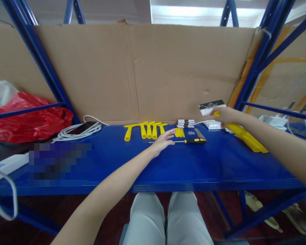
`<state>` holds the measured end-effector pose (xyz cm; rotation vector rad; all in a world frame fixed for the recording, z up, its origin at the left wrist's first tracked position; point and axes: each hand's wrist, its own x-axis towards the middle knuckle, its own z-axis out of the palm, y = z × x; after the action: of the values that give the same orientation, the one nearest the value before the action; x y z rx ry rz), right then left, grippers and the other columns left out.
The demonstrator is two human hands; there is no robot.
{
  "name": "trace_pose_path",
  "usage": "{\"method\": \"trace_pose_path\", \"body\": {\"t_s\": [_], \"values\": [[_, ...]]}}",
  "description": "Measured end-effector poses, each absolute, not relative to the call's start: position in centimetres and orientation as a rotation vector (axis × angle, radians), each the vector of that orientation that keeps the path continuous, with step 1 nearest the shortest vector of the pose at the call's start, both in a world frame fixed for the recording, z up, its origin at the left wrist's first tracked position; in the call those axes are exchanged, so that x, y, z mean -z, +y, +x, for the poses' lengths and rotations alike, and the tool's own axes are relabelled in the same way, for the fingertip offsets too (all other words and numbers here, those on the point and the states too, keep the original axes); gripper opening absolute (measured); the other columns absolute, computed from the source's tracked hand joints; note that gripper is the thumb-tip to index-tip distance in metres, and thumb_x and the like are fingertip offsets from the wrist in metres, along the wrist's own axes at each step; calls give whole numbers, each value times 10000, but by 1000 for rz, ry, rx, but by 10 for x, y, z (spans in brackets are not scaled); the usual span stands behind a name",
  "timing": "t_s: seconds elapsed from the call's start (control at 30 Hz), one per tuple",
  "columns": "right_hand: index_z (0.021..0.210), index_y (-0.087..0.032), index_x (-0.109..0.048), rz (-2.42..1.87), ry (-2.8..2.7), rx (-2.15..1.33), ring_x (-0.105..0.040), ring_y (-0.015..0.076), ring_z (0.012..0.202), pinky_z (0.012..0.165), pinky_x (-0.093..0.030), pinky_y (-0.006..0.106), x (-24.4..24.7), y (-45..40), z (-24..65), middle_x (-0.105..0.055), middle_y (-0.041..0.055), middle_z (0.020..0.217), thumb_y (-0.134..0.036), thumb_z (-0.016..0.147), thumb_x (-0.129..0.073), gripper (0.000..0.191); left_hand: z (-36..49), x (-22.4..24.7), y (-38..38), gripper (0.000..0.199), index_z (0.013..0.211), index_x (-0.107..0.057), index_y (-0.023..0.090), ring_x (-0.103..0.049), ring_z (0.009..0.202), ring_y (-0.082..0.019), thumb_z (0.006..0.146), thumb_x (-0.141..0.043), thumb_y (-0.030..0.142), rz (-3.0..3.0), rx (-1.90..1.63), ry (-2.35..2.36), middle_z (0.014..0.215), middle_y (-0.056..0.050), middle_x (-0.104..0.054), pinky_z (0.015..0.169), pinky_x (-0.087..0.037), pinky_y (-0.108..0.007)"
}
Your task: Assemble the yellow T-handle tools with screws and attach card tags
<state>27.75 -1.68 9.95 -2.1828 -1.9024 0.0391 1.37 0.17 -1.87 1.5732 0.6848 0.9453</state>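
Note:
My left hand [164, 141] is open, fingers spread, over the blue shelf beside the shaft of a black-and-yellow screwdriver [196, 141]. Behind it stands a row of yellow T-shaped plastic handles [143, 130]. Close to its fingertips lie small yellow strips [180, 132] and a flat metal blade [199, 133]. Over at the right, my right hand [222, 114] is closed around the end of a yellow T-shaped handle, by more yellow handles [250, 139]. A black-and-white printed card [212, 107] shows at its fingertips; I cannot tell whether the fingers hold it too.
A stack of small white bundles [185, 123] and a white packet [213, 124] sit at the back. On the left are a phone [83, 127], a coiled white cable [66, 135] and a red plastic bag [32, 117]. Cardboard [168, 71] walls the rear between blue posts.

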Motion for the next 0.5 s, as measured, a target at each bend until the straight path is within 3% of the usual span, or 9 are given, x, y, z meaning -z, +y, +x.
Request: {"method": "trace_pose_path", "body": {"t_s": [0.2, 0.33, 0.5], "values": [[1038, -109, -614, -2500, -1665, 101, -498, 123, 391, 570, -403, 276, -95, -8, 374, -568, -1, 519, -15, 760, -556, 299, 16, 17, 1, 672, 1236, -606, 224, -497, 1251, -259, 606, -613, -11, 1583, -912, 746, 1383, -108, -527, 1035, -387, -434], [881, -163, -624, -2582, -1535, 17, -504, 131, 387, 570, -414, 295, -73, -9, 414, -591, 16, 583, -32, 729, -585, 205, 16, 18, 1, 642, 1184, -637, 240, -498, 1254, -256, 597, -626, -19, 1584, -893, 733, 1365, -89, -547, 1033, -391, -423], [821, -173, -620, -2552, -1467, -60, -508, 150, 415, 547, -412, 312, -46, -3, 442, -618, 58, 662, -60, 704, -581, 167, 15, 19, 1, 593, 1140, -663, 251, -479, 1277, -259, 606, -638, -5, 1601, -856, 729, 1358, -72, -556, 1045, -378, -429]]}}
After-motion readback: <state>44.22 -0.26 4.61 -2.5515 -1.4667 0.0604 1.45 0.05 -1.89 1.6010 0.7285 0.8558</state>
